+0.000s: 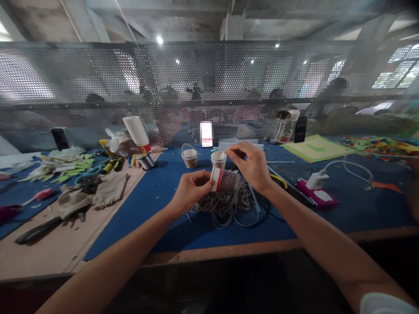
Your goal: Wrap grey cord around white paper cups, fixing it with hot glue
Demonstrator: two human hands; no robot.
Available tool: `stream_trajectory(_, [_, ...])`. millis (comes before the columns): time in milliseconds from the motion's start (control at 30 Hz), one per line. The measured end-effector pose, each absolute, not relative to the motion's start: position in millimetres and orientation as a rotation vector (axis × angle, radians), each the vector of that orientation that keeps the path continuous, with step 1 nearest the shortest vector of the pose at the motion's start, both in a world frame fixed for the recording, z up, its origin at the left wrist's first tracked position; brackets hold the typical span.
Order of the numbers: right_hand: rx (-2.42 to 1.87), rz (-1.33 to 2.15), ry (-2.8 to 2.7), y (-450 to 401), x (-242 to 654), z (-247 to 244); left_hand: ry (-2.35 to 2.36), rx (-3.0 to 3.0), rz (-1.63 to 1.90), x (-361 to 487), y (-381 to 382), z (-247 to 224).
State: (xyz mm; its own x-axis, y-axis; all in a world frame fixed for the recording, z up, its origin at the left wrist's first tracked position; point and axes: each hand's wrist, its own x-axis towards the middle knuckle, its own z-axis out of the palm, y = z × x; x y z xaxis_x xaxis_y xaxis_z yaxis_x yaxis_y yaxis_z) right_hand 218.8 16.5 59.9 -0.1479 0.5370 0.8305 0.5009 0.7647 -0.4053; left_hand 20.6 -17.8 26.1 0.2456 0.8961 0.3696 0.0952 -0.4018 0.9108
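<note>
Gripping a cup [229, 180] in the left hand [195, 187], tipped on its side above the desk [137, 235], with a white end and red band at the thumb and a grey-brown, ridged body reaching in under the right hand [250, 163]. Pinching narrowly with thumb and fingertips on that right side, slightly higher; cannot tell whether on anything thin. Just beside those fingertips, a pale second cup [215, 161], upright, partly hidden, with a thin stick-like piece [220, 150] rising from it. Beyond the left hand, a small pale basket [190, 158] with an arched handle. Below both hands, a loose, tangled heap of cord [225, 201]. Farther beyond them, a lit phone [206, 134], standing upright. Left of the left hand, a leaning stack of white paper cups [134, 130] and, nearer, crumpled work gloves [110, 192]. Right of the right hand, a white charger [317, 179] on a magenta block [316, 195] and, farther off, yellow sheets [316, 149]
</note>
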Motion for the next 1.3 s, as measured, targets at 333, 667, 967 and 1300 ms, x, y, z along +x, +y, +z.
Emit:
stream_trajectory(333, [-0.847,0.063,-1.800,20.9,219.6,56.8,0.883,1.689,1.221,19.5,-17.9,25.1])
stream_trajectory(667, [-0.839,0.082,-1.802,25.7,220.4,51.9,0.840,1.681,1.205,17.4,-17.0,23.5])
stream_trajectory(967, [-0.858,0.120,-1.802,27.7,220.7,49.2,0.857,1.700,1.228,17.9,-20.7,28.4])
stream_trajectory(1300, [-0.887,0.212,-1.786,31.8,221.9,42.0,0.868,1.721,1.228,18.5,-20.1,26.2])
